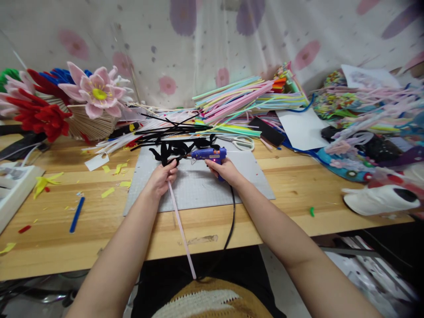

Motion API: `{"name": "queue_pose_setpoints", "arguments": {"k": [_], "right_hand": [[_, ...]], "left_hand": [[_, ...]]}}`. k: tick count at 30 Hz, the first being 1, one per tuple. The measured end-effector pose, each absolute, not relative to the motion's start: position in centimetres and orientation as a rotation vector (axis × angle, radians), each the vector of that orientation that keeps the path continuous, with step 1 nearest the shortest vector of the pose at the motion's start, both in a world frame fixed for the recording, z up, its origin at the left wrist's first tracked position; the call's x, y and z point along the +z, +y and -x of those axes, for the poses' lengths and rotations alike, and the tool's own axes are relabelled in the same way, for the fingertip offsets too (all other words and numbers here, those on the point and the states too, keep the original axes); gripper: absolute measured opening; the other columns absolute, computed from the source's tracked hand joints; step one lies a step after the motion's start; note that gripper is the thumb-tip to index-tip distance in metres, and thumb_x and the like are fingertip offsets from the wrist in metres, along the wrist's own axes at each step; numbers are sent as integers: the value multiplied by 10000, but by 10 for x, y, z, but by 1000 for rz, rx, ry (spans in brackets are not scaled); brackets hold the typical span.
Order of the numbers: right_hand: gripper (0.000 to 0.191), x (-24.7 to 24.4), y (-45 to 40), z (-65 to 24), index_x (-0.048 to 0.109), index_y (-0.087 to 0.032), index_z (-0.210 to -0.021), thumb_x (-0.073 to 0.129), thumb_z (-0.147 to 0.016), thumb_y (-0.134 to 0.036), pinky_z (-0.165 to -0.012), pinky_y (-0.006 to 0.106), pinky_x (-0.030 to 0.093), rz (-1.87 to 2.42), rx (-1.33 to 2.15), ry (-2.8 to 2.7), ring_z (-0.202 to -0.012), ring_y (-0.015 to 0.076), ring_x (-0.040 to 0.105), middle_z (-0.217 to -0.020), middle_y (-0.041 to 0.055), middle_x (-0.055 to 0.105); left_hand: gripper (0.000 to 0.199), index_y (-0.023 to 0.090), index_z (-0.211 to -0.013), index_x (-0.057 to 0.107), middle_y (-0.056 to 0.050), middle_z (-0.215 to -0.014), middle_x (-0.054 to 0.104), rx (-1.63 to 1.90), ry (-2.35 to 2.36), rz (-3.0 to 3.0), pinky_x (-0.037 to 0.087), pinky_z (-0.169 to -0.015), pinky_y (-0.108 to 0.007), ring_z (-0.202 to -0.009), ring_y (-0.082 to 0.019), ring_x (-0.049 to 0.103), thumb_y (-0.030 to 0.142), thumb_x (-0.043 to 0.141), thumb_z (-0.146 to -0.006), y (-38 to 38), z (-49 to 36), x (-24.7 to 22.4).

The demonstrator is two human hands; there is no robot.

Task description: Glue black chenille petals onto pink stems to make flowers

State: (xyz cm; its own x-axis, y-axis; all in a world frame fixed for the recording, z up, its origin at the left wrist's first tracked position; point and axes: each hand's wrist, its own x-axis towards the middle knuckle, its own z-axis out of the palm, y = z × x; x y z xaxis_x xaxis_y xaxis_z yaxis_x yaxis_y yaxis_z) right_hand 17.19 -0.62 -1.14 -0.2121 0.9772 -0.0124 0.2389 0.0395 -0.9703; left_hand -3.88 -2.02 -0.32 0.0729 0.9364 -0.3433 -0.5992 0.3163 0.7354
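My right hand [222,168] is wrapped round the handle of a blue glue gun [207,153], whose nozzle points left. A small red light shows near its grip, and a black cord hangs down from it. In my closed left hand [162,176] is a pale pink pipe cleaner [180,225] that runs down toward my lap. Black fuzzy pieces [162,152] sit at the fingertips of that hand, by the glue gun's tip; I cannot tell whether they are joined to the pink stem. Below both hands lies a grey cutting mat [195,194].
Black pipe cleaners [159,131] and scissors [243,143] lie behind the mat, before bundles of coloured pipe cleaners [235,99]. Fuzzy flowers [96,92] stand at left, near yellow scraps [107,192] and a blue strip [77,215]. A white shoe-like object [380,199] is at right.
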Motion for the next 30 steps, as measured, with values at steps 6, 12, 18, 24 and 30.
{"name": "queue_pose_setpoints", "arguments": {"k": [6,12,18,24,30], "right_hand": [[408,-9,-9,-168,500,-163,-569,581,-681,-547,-452,238,333,1206,1264,-1560,-416,74,406,-491,-17,478],[414,-9,-8,-167,494,-164,-565,581,-674,-554,-454,239,327,1261,1238,-1553,-418,75,405,-478,-20,476],[412,-8,-8,-170,485,-168,-560,577,-679,-550,-447,237,329,1233,1264,-1530,-410,73,401,-469,-23,466],[410,-6,-12,-165,490,-166,-568,589,-667,-551,-447,231,331,1211,1291,-1586,-421,70,404,-495,-19,484],[420,-14,-5,-171,485,-171,-584,577,-673,-571,-443,233,326,1263,1246,-1524,-413,74,399,-464,-25,466]], "left_hand": [[75,93,-721,543,-7,-677,514,1218,900,-449,178,-266,-61,-386,20,358,58,610,-719,-20,39,-4],[60,87,-733,550,-6,-677,511,1220,905,-475,178,-270,-58,-388,22,353,57,602,-725,-20,39,-4],[83,84,-721,551,-7,-667,515,1220,917,-462,177,-269,-61,-383,21,353,59,628,-703,-20,38,-2],[90,84,-723,548,-7,-667,517,1231,904,-465,172,-267,-64,-381,21,355,62,631,-700,-20,38,-3],[79,88,-712,541,-3,-656,510,1226,903,-463,175,-268,-61,-383,19,354,53,612,-713,-21,38,-2]]}}
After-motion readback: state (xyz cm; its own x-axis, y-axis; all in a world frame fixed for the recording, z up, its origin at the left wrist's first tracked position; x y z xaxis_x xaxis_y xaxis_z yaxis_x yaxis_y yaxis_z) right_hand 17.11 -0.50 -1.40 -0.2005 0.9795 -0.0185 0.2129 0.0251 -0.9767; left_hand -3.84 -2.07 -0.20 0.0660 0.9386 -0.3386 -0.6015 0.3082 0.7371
